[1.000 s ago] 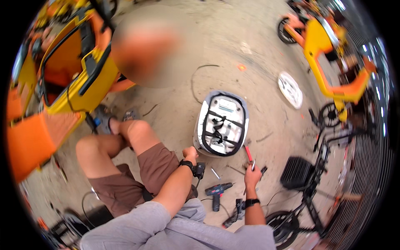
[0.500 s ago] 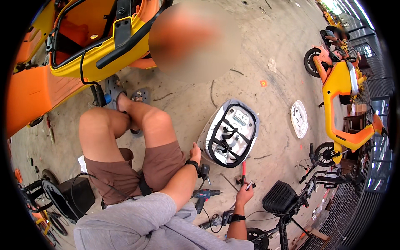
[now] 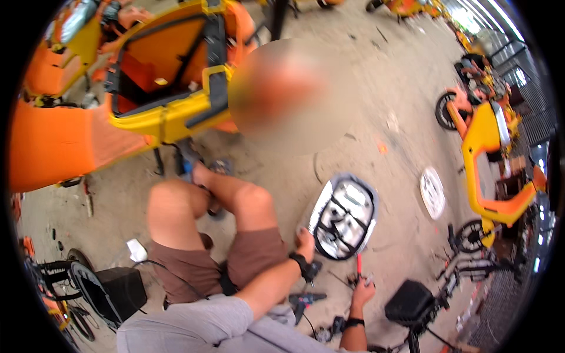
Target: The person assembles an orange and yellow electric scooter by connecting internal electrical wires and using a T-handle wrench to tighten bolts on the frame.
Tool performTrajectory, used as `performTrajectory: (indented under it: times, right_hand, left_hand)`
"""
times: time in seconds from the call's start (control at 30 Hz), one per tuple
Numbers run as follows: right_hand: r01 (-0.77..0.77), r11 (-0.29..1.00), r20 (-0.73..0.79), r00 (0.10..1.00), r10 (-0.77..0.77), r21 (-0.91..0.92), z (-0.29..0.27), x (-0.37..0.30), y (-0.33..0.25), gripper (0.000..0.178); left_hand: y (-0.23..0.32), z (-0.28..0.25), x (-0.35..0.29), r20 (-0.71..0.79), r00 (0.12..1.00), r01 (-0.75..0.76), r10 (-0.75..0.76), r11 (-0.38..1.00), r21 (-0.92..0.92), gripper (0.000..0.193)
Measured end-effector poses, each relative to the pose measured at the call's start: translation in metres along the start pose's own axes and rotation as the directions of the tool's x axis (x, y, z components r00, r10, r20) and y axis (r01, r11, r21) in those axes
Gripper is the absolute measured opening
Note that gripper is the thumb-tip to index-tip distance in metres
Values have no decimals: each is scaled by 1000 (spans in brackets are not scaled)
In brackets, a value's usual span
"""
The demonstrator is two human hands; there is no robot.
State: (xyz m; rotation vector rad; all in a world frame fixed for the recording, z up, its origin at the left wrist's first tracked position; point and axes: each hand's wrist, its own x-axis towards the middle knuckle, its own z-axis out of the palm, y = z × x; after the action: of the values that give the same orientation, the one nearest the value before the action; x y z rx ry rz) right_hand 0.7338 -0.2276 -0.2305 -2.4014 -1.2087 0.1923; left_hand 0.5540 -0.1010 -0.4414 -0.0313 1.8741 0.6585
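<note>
An upturned scooter seat (image 3: 353,194) lies on the floor ahead of me, its pale underside and black straps showing. At its near left edge is my left hand (image 3: 305,243), closed on the rim; the thumb shows while the other fingers are mostly hidden. My right hand (image 3: 363,289), curled shut, is just nearer to me than the seat. Something small and silvery is at its fingers, too blurred to name. A red-handled tool (image 3: 359,266) lies between that hand and the seat. Below my left wrist rests a cordless drill (image 3: 307,298).
A yellow-orange scooter body (image 3: 159,123) stands at the left front. On the right are a white seat-shaped panel (image 3: 432,193), another yellow scooter (image 3: 479,150) and a stripped frame with a black box (image 3: 407,302). A black bin (image 3: 120,288) stands at the left. Cables cross the floor.
The view has swung, so the scene sits lower and farther right. Relative to the seat, my left hand has come closer to its edge. My right hand has moved nearer the red handle.
</note>
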Motion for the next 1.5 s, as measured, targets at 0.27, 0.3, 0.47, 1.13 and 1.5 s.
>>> performTrajectory:
  times: [0.27,0.3,0.47,1.13,1.5]
  right_hand:
    - [24,999,-75,997,-27,-37,31,18,36,29]
    - [32,998,-107,993,-38,-55,34,20,35,28]
    - [88,994,5,996,-88,-69,46,17,12,25]
    - [177,953,80,984,-162,-246,36,15,-1,28]
    - [135,950,-25,989,-147,-280,35,14,5,23]
  left_hand:
    - [181,-124,-126,160,867,-375,472,830,-413,34]
    - [207,-143,-139,252,854,-261,455,794,-549,32]
    - [328,-290,-228,336,540,-209,772,509,-835,23]
    - [471,-402,-164,-276,-143,-922,951,-27,387,26]
    - [464,-400,-170,-267,-119,-919,956,-4,394,19]
